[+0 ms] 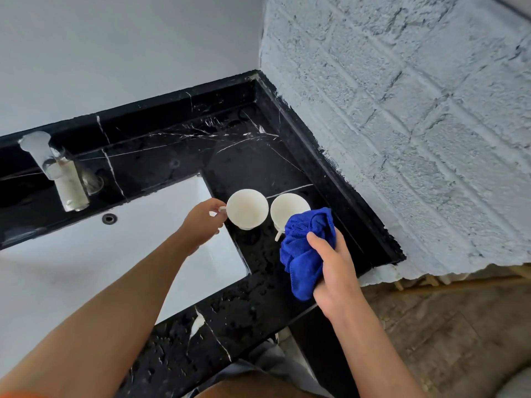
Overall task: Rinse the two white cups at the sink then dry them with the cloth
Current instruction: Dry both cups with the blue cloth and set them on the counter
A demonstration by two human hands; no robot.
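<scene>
Two white cups stand upright side by side on the wet black marble counter (244, 305), right of the sink. My left hand (202, 222) pinches the handle of the left cup (247, 208). The right cup (288, 209) is partly hidden behind a bunched blue cloth (304, 248), and its handle points toward me. My right hand (334, 265) grips that cloth just in front of the right cup.
The white sink basin (86, 254) lies to the left, with a chrome faucet (61, 173) behind it and an overflow hole (109, 218). A rough painted brick wall (402, 139) borders the counter on the right. Water drops cover the counter near its front edge.
</scene>
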